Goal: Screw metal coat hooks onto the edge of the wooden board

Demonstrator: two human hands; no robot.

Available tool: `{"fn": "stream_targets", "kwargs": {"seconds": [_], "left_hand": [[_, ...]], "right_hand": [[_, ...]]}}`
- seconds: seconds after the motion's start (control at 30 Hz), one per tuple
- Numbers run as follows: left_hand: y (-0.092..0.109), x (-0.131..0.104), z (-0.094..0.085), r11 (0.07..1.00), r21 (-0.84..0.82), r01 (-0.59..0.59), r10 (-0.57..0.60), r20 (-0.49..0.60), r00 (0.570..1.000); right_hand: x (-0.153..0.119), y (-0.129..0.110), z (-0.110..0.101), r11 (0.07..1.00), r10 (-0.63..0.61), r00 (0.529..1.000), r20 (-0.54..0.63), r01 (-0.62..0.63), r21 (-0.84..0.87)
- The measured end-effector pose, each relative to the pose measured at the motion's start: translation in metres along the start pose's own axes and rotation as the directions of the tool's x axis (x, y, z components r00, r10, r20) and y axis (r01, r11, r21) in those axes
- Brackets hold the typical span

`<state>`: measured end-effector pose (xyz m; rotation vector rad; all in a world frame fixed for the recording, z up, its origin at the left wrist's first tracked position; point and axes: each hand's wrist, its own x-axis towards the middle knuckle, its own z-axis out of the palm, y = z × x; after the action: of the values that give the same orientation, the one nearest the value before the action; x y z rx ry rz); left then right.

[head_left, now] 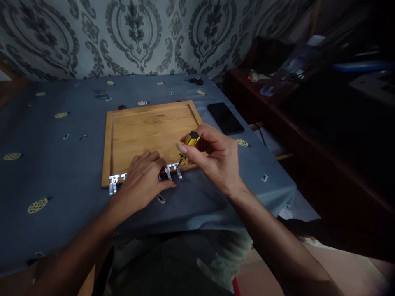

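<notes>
A rectangular wooden board (151, 127) with a raised frame lies on the cloth-covered table. Along its near edge sits a row of several silver metal hooks (114, 184), some hidden behind my left hand. My left hand (143, 176) presses on that near edge, its bent fingers on top and its thumb stretched along the front, gripping the board beside the hooks. A small yellow-and-black screwdriver (191, 139) is pinched between the thumb and fingers of my right hand (216, 156). It tilts downward, with its tip at the base of the rightmost hook (179, 172).
A black phone (226, 118) lies right of the board. Small dark screws (83, 137) are on the blue tablecloth (77, 156) at left, a clear packet (101, 95) beyond them. Dark keys (197, 81) lie near the back. A clear bottle (290, 65) leans on the dark furniture at right.
</notes>
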<state>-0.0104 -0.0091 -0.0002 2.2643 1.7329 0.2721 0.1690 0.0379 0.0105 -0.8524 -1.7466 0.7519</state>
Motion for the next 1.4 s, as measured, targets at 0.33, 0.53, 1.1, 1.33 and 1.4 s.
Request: {"fn": "stream_targets", "kwargs": {"seconds": [0.33, 0.53, 1.1, 1.33, 1.4], "left_hand": [[0.001, -0.001, 0.001, 1.0, 0.031, -0.006, 0.006, -0.021, 1.0], [0.0, -0.003, -0.001, 1.0, -0.018, 0.011, -0.011, 0.005, 1.0], [0.009, 0.008, 0.013, 0.997, -0.057, -0.047, 0.043, -0.069, 0.997], [0.004, 0.007, 0.013, 0.992, -0.117, -0.047, 0.04, -0.062, 0.997], [0.002, 0.005, 0.005, 0.974, -0.22, -0.05, 0.028, -0.102, 0.994]], "right_hand": [[0.0, -0.001, 0.001, 1.0, 0.02, 1.0, 0.003, -0.02, -0.008], [0.001, -0.001, 0.001, 1.0, 0.019, 1.0, 0.007, -0.018, -0.011], [0.0, -0.004, -0.002, 0.999, 0.013, 0.999, 0.031, -0.013, -0.03], [-0.004, -0.007, 0.002, 0.997, 0.021, 0.999, -0.031, -0.023, -0.08], [-0.005, -0.007, 0.001, 0.997, 0.03, 0.999, -0.036, -0.032, -0.066]]}}
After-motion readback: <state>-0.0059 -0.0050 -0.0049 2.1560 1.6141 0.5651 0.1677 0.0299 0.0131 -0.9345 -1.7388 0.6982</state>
